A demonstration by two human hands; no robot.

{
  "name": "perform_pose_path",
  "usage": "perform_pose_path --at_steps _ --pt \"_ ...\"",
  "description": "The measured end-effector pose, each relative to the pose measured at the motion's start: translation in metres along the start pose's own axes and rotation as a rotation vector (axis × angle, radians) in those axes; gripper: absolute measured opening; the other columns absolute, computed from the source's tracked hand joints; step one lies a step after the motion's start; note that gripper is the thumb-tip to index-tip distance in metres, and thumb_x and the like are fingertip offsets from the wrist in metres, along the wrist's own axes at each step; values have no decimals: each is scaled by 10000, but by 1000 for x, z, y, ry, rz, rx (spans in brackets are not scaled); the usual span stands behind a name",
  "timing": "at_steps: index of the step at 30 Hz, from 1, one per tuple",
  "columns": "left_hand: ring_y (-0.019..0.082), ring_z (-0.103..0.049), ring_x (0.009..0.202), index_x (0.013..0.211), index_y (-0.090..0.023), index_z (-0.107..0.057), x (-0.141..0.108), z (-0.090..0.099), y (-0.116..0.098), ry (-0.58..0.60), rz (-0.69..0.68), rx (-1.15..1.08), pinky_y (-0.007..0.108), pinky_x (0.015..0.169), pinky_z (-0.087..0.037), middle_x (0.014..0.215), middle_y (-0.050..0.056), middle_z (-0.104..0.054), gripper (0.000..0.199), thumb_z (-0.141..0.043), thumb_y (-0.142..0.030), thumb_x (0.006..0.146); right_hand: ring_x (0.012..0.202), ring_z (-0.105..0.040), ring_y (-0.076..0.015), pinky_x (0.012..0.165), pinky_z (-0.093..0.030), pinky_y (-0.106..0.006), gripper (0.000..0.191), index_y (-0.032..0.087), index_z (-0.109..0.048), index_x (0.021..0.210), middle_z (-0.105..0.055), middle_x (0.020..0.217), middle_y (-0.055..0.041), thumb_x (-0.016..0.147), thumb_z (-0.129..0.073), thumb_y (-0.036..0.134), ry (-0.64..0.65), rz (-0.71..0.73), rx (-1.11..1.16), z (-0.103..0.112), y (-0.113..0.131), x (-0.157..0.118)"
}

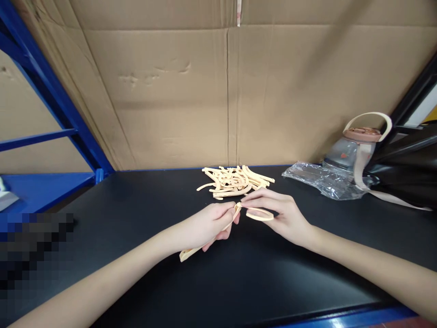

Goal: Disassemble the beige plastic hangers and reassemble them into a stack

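Note:
My left hand (213, 223) is closed around a long, narrow cream plastic strip (188, 254). The strip's lower end sticks out below the palm, and its upper end shows at the fingertips. My right hand (278, 212) has its fingers bent together at that same upper end. Under those fingers is a cream oval loop (260, 214), which the right hand grips. Whether loop and strip are joined is hidden by the fingertips. Just beyond both hands lies a loose pile of similar cream plastic pieces (235, 182), some straight and some curved.
The black tabletop (153, 196) has a blue edge. At the right, a clear plastic bag (322, 180) lies beside a bottle (355, 148) with a handle and strap, near a black bag (406, 168). Cardboard (164, 100) stands behind, and a blue metal frame (77, 130) at left.

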State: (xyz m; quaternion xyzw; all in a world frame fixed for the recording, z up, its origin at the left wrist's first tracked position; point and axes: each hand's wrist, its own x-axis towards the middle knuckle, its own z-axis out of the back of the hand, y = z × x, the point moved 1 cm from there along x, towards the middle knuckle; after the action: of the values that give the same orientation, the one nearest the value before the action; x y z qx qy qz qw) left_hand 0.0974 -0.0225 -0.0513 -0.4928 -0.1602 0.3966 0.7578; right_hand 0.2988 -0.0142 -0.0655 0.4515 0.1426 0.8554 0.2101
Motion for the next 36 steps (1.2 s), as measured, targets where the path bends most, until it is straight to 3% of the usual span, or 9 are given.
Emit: perform_pose_path --at_steps 6,11,22,32,36 --pt "48 -290 336 874 -211 -469 -3 -2 -3 -42 31 15 124 282 -309 527 -81 -374 355 -264 -492 943 959 -629 -164 831 -508 -286 229 196 -640 1090 -683 1019 -69 899 -534 125 36 103 -82 3 1 0" --pt "64 -318 357 855 -224 -463 -3 -4 3 -44 20 46 132 284 -298 528 -77 -370 373 -250 -519 937 954 -628 -159 821 -503 -286 239 193 -632 1106 -690 1026 -65 911 -513 123 105 110 -93 5 -1 -1" --pt "61 -348 342 863 -228 -481 -2 -4 7 -5 70 180 157 316 -319 566 -68 -434 378 -240 -509 936 898 -637 -140 800 -492 -257 211 255 -673 1071 -689 995 -16 916 -534 223 282 -65 50 7 -6 3" --pt "73 -368 358 905 -217 -518 -3 -3 -6 94 78 302 183 358 -342 572 -60 -455 383 -220 -454 948 801 -631 -137 742 -484 -252 180 186 -699 999 -681 920 -38 890 -574 256 437 -235 266 15 -11 10" --pt "90 -402 440 836 -207 -532 -5 1 -11 106 -24 458 198 426 -315 543 -66 -443 253 -411 -416 910 805 -639 -133 752 -481 -247 169 180 -697 982 -690 916 -27 881 -589 261 424 -246 289 12 -8 10"
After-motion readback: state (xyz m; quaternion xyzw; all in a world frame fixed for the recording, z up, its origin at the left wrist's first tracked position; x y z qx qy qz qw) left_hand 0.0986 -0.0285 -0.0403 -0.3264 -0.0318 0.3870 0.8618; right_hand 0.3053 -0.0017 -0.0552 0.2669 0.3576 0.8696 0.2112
